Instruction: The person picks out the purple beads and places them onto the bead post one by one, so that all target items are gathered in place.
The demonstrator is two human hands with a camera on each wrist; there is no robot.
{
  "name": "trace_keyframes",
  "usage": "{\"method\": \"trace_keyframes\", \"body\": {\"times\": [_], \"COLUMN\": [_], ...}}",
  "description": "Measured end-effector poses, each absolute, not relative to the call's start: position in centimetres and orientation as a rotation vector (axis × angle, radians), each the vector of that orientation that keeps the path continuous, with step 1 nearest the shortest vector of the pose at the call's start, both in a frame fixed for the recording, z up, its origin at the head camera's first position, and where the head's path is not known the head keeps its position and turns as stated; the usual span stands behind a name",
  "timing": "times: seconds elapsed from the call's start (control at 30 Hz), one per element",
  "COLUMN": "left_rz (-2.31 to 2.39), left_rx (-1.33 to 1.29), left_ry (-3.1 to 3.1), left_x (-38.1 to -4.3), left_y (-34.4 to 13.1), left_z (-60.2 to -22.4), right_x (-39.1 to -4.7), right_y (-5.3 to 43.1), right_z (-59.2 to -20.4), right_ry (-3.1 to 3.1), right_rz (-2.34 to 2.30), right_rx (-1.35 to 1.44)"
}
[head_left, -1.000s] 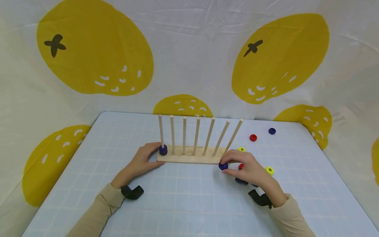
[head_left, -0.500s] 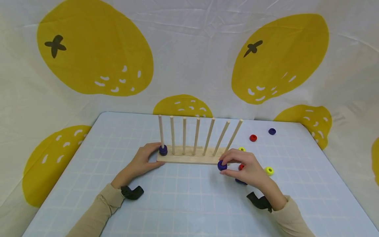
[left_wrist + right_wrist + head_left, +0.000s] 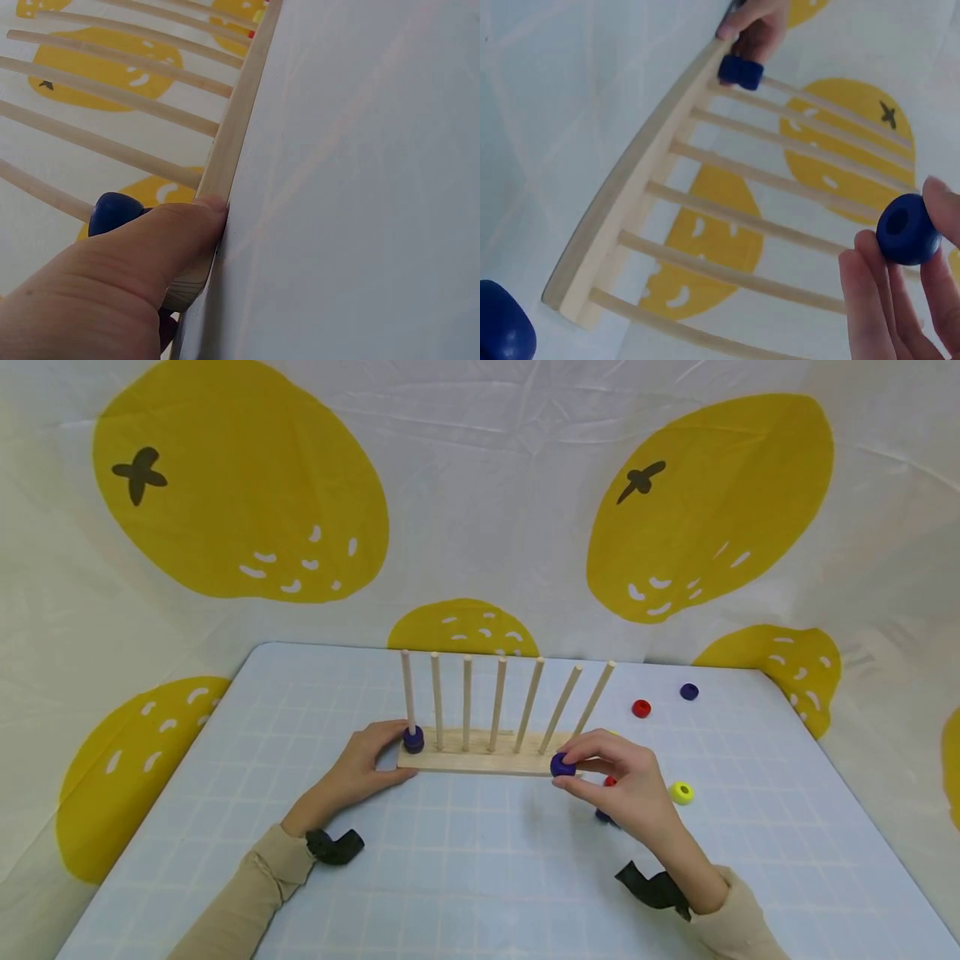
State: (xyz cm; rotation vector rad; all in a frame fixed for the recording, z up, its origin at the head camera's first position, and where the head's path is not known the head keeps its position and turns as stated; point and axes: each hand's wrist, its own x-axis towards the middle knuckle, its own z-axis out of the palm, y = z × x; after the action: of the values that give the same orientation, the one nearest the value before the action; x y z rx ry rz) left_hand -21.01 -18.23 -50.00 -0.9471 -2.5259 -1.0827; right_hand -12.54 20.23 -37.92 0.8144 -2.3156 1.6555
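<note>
A wooden peg rack (image 3: pixel 480 763) with several upright pegs stands across the middle of the table. My left hand (image 3: pixel 365 768) grips its left end, thumb along the front edge in the left wrist view. Two dark blue beads (image 3: pixel 413 740) are stacked at the foot of the leftmost peg. Thumb and fingertips of my right hand (image 3: pixel 626 781) pinch another blue bead (image 3: pixel 909 231), held up near the rack's right end, off the pegs. Its hole shows in the right wrist view. Part of a red bead (image 3: pixel 611 782) and a blue bead (image 3: pixel 604 816) show beside the right hand, partly hidden by it.
Beyond the rack on the right lie a red bead (image 3: pixel 641 708) and a blue bead (image 3: pixel 689 692). A yellow bead (image 3: pixel 682 792) lies right of my right hand. Behind the table (image 3: pixel 450 877) hangs a cloth (image 3: pixel 480 527) printed with yellow fruit.
My right hand has lifted slightly and tilted, and the pinched blue bead has risen a little with it, closer to the rack's front edge. The left hand and rack stay still.
</note>
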Motion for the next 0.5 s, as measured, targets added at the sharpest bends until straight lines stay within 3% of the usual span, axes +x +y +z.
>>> {"method": "trace_keyframes", "body": {"times": [0.5], "left_rz": [-1.098], "left_rx": [-0.937], "left_ry": [-2.540], "left_x": [-21.1], "left_y": [-18.2], "left_z": [-50.1], "right_x": [-11.8], "right_y": [18.5], "right_z": [-34.2], "right_ry": [-2.344], "right_rz": [1.659], "right_rx": [0.507]}}
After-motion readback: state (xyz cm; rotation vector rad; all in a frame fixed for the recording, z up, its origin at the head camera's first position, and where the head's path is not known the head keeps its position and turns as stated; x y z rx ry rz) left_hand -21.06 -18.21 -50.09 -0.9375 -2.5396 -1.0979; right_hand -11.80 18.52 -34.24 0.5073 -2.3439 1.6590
